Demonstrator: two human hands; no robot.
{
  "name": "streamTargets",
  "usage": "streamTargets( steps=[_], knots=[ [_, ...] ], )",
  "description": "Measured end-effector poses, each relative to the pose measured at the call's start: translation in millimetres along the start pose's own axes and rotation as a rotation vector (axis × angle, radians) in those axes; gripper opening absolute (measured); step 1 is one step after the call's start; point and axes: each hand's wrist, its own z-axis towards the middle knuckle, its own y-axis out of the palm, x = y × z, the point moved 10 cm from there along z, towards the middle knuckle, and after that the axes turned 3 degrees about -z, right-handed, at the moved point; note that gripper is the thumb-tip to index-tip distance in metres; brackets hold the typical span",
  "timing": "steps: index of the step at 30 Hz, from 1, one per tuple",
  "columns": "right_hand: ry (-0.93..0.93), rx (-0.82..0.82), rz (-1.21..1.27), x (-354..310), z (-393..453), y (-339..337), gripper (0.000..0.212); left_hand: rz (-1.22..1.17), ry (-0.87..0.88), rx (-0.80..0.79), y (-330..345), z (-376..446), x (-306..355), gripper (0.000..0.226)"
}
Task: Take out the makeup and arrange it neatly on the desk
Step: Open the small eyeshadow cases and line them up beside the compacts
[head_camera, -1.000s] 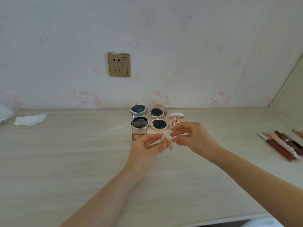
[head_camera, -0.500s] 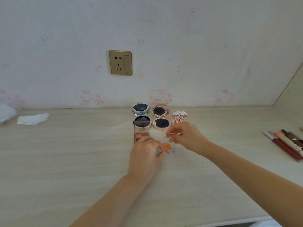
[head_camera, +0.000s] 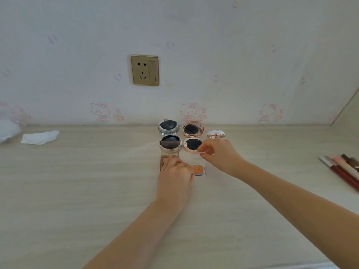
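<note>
Left hand [head_camera: 175,176] resting on desk [head_camera: 77,191], fingertips steadying small orange eyeshadow pan [head_camera: 198,169]. Right hand [head_camera: 217,154] pinching its clear lid [head_camera: 198,156], folded back. Behind: brown palette [head_camera: 169,152], silver compact [head_camera: 169,133], rose-gold compact [head_camera: 192,137] and pink-gold case [head_camera: 215,134], already grouped. Lip pencils [head_camera: 343,169] lined up far right. Judged largely done; current piece not yet released.

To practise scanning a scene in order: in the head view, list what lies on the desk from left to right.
Crumpled white tissue → open silver round compact → open rose-gold round compact → small rose-gold jar with white lid → row of lip pencils and tubes.
</note>
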Motion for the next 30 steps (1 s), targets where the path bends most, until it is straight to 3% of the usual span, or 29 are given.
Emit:
streamTargets(
  steps=[7, 23, 30],
  knots=[
    [-0.025, 0.03, -0.056, -1, 12, 2, 0.019, 0.184, 0.055, -0.088, 10, 13, 0, 0.019],
    [-0.036, 0.004, -0.138, -7, 19, 4, 0.018, 0.033, -0.029, -0.065, 12, 17, -13, 0.002],
    [-0.049, -0.02, -0.205, -7, 17, 3, 0.026, 0.046, -0.057, -0.084, 16, 17, -18, 0.012]
  ],
)
